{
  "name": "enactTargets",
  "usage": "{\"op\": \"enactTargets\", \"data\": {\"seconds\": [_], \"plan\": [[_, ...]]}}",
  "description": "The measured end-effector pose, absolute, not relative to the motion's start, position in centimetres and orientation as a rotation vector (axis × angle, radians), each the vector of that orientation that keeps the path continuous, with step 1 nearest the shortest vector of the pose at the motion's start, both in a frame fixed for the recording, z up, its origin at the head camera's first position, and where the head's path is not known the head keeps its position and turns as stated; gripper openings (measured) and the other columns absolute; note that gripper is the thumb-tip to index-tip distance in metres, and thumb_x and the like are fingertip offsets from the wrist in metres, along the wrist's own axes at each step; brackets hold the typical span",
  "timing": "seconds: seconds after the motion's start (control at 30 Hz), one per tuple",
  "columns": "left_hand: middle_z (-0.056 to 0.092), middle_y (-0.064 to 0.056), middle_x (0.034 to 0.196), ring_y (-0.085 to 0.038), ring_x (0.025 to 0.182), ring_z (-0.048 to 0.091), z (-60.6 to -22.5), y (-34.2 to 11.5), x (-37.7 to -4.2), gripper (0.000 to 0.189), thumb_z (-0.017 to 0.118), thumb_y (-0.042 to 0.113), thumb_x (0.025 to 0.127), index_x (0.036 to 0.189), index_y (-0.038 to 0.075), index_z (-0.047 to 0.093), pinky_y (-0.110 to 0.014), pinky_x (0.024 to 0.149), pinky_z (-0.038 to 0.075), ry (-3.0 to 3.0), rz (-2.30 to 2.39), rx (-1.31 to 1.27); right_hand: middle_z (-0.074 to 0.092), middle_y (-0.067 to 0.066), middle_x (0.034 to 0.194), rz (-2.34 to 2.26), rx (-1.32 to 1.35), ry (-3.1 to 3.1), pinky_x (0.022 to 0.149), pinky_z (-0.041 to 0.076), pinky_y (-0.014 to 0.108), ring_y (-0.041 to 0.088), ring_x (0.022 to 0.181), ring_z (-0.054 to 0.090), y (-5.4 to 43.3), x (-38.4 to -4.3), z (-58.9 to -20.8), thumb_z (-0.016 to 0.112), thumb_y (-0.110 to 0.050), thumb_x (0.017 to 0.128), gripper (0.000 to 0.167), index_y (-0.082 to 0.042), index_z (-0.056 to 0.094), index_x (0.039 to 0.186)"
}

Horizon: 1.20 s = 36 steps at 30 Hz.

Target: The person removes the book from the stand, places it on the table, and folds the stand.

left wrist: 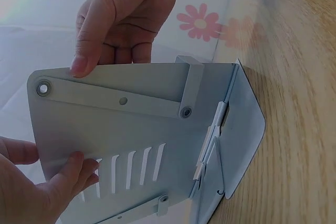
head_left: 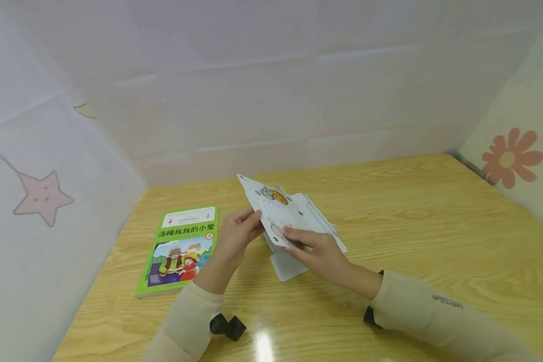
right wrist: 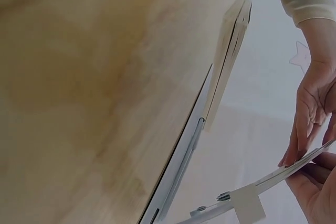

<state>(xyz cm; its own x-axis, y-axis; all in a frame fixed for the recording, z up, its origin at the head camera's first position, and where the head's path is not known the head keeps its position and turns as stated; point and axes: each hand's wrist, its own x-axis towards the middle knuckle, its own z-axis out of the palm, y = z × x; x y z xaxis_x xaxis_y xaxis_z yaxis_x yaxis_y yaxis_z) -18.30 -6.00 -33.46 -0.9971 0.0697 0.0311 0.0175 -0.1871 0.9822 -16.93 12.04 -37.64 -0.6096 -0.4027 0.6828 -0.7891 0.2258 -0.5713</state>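
Observation:
A white folding book stand [head_left: 269, 208] with cartoon prints is tilted up above the table in the head view. My left hand [head_left: 237, 234] pinches its left edge, with fingers on the underside beside the slots [left wrist: 129, 167] in the left wrist view. The right hand [head_left: 319, 251] pinches the near edge between thumb and fingers. Underneath, two flat metal arms [left wrist: 113, 98] lie along the panel, and a hinge joins it to a lower plate [left wrist: 245, 129] near the table. In the right wrist view both hands meet at the panel's edge.
Left of the stand, a green-covered picture book [head_left: 176, 251] lies flat on the wooden table [head_left: 434, 226]. Pale cloth walls [head_left: 253, 100] close off the back and both sides, printed with a star and a flower.

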Motion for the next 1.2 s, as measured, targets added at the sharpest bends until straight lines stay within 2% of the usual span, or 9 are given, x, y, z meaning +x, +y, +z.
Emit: {"op": "enactTargets", "data": {"seconds": [0.33, 0.57, 0.77, 0.93, 1.1, 1.2], "plan": [[0.054, -0.025, 0.103, -0.021, 0.085, 0.058, -34.2, -7.0, -18.0, 0.026, 0.047, -0.001, 0.087, 0.107, -0.016, 0.051, -0.03, 0.075, 0.047, 2.001, 2.375, 0.041, 0.058, 0.016, 0.102, 1.199, 1.107, -2.185, 0.075, 0.046, 0.025, 0.023, 0.094, 0.056, 11.3, -16.6, -37.9, 0.07, -0.005, 0.069, 0.032, 0.006, 0.062, 0.098], [0.055, -0.025, 0.099, -0.019, 0.08, 0.058, -34.6, -7.5, -17.8, 0.025, 0.045, -0.004, 0.086, 0.104, -0.019, 0.049, -0.029, 0.073, 0.048, 2.01, 2.359, -0.025, 0.059, 0.014, 0.101, 1.111, 1.103, -2.266, 0.082, 0.042, 0.04, 0.019, 0.093, 0.056, 10.9, -16.4, -38.0, 0.071, -0.01, 0.069, 0.033, 0.004, 0.063, 0.098], [0.057, -0.019, 0.093, -0.016, 0.075, 0.057, -35.4, -7.9, -17.6, 0.023, 0.044, -0.005, 0.085, 0.103, -0.019, 0.05, -0.026, 0.07, 0.048, 2.015, 2.346, -0.15, 0.059, 0.01, 0.103, 1.047, 1.096, -2.403, 0.082, 0.043, 0.031, 0.016, 0.094, 0.055, 10.4, -16.4, -38.0, 0.071, -0.015, 0.07, 0.034, 0.002, 0.063, 0.099], [0.059, -0.015, 0.086, -0.015, 0.071, 0.057, -36.4, -8.3, -17.6, 0.02, 0.045, -0.006, 0.084, 0.098, -0.019, 0.052, -0.026, 0.067, 0.048, 2.008, 2.324, -0.234, 0.058, 0.008, 0.106, 0.946, 1.061, -2.557, 0.089, 0.036, 0.039, 0.017, 0.098, 0.054, 10.0, -16.2, -37.9, 0.071, -0.02, 0.07, 0.035, -0.002, 0.063, 0.099], [0.058, -0.017, 0.092, -0.016, 0.075, 0.057, -36.9, -8.7, -17.4, 0.018, 0.045, -0.006, 0.083, 0.096, -0.017, 0.052, -0.028, 0.07, 0.048, 2.01, 2.299, -0.303, 0.055, 0.005, 0.111, 0.884, 1.059, -2.705, 0.093, 0.031, 0.041, 0.016, 0.103, 0.05, 9.6, -16.2, -37.8, 0.068, -0.025, 0.073, 0.036, -0.005, 0.062, 0.103], [0.056, -0.02, 0.096, -0.018, 0.077, 0.057, -37.4, -9.0, -17.4, 0.021, 0.045, -0.006, 0.083, 0.1, -0.017, 0.05, -0.029, 0.072, 0.048, 2.004, 2.28, -0.329, 0.056, 0.005, 0.111, 0.841, 1.09, -2.742, 0.093, 0.031, 0.043, 0.016, 0.102, 0.051, 9.3, -16.4, -38.0, 0.067, -0.026, 0.075, 0.034, -0.006, 0.062, 0.101]]}}
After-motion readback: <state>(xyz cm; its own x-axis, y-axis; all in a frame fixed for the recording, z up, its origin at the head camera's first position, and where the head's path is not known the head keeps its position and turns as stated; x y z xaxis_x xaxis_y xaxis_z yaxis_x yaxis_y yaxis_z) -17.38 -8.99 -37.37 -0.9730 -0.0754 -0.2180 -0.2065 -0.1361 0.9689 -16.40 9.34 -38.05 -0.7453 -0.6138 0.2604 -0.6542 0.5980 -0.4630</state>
